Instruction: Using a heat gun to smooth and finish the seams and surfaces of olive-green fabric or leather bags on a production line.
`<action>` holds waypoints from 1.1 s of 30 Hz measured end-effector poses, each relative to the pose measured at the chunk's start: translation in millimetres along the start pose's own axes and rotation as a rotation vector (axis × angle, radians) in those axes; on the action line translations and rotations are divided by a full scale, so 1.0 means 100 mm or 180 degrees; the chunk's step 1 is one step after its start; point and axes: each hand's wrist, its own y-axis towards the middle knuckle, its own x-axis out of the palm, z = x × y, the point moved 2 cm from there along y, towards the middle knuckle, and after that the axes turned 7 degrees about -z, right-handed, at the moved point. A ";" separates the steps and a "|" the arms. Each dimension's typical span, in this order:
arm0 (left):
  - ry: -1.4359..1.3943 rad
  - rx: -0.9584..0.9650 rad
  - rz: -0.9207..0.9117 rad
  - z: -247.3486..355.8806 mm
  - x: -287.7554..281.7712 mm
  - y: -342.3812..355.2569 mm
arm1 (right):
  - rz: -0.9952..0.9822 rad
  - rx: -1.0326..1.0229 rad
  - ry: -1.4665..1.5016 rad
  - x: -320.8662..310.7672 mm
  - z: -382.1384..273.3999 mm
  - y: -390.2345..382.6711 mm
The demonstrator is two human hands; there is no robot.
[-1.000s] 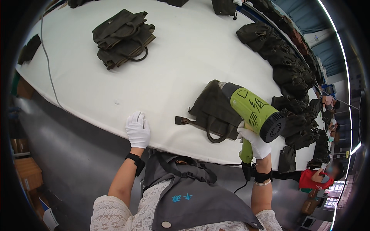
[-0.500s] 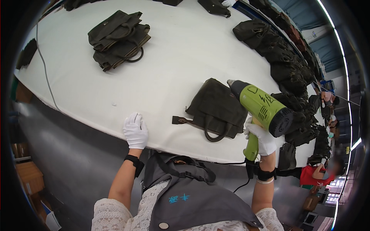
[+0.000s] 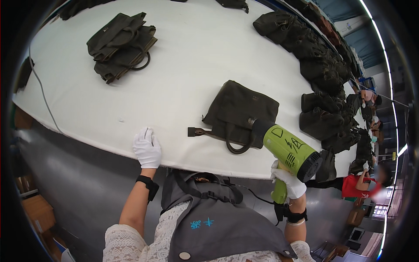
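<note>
White worktop (image 3: pixel 183 65): it spreads before us, its near edge bowed, above a grey floor (image 3: pixel 89 168).
Dark handbag (image 3: pixel 242 102): it lies flat near the near edge, right of the middle, its looped handle toward us and its strap (image 3: pixel 198 132) pointing left.
Right hand (image 3: pixel 290 181): gloved, it grips the green heat gun (image 3: pixel 287 148) at the near edge; the nozzle overlaps the handbag in our view, and we cannot tell whether they touch.
Left hand (image 3: pixel 147 150): we see it gloved and open, fingers together, at the near edge.
Piled bags (image 3: pixel 115 39): left, well back from the near edge.
Bag row (image 3: pixel 314 61): along the right edge.
Person in red (image 3: pixel 355 187): beyond that edge.
</note>
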 end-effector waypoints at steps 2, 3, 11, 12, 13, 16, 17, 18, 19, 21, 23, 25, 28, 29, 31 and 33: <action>0.0021 0.0004 0.0028 0.00 0.00 0.00 | 0.0118 -0.0129 -0.0012 0.05 -0.03 0.02; 0.0023 0.0012 0.0024 0.00 0.00 0.00 | 0.0123 -0.0127 -0.0005 0.06 -0.03 0.01; -0.0005 0.0094 0.0178 0.01 0.02 -0.01 | -0.0249 0.0202 -0.0037 -0.03 0.25 -0.18; 0.0001 0.0087 0.0175 0.01 0.02 -0.02 | -0.0216 0.0231 0.0011 -0.01 0.25 -0.24; 0.0034 0.0050 0.0109 0.01 0.01 -0.02 | -0.0221 0.0237 0.0009 0.01 0.22 -0.28; 0.0016 -0.0047 -0.0012 0.02 0.00 -0.02 | -0.0315 0.0208 0.0069 0.10 0.20 -0.34; -0.0024 -0.0118 -0.0057 0.02 0.00 -0.02 | -0.0297 0.0212 0.0072 0.10 0.23 -0.30; -0.0028 -0.0107 -0.0056 0.01 0.01 -0.02 | -0.0376 0.0187 0.0050 0.13 0.25 -0.23; 0.0046 -0.0013 0.0021 0.00 0.01 -0.02 | -0.0456 0.0161 0.0027 0.13 0.28 -0.19; 0.0131 0.0077 0.0101 -0.01 0.02 -0.02 | -0.0500 0.0154 0.0022 0.14 0.28 -0.18; 0.0116 0.0018 0.0057 -0.03 0.03 -0.03 | -0.0653 -0.0030 -0.0062 0.19 0.18 -0.25; 0.0120 0.0015 0.0101 -0.02 0.04 -0.03 | -0.0614 -0.0055 -0.0058 0.18 0.19 -0.33; 0.0107 0.0043 0.0147 -0.02 0.03 -0.02 | -0.0404 0.0173 -0.0652 0.01 0.29 -0.41; 0.0090 0.0073 0.0146 -0.03 0.03 -0.01 | -0.0405 0.0180 -0.0652 -0.01 0.29 -0.45; 0.0020 0.0006 0.0050 -0.02 0.03 0.00 | -0.0254 0.0256 -0.0575 -0.03 0.24 -0.54; -0.0042 -0.0055 -0.0040 -0.02 0.04 -0.01 | -0.0178 0.0375 -0.0385 -0.07 0.32 -0.52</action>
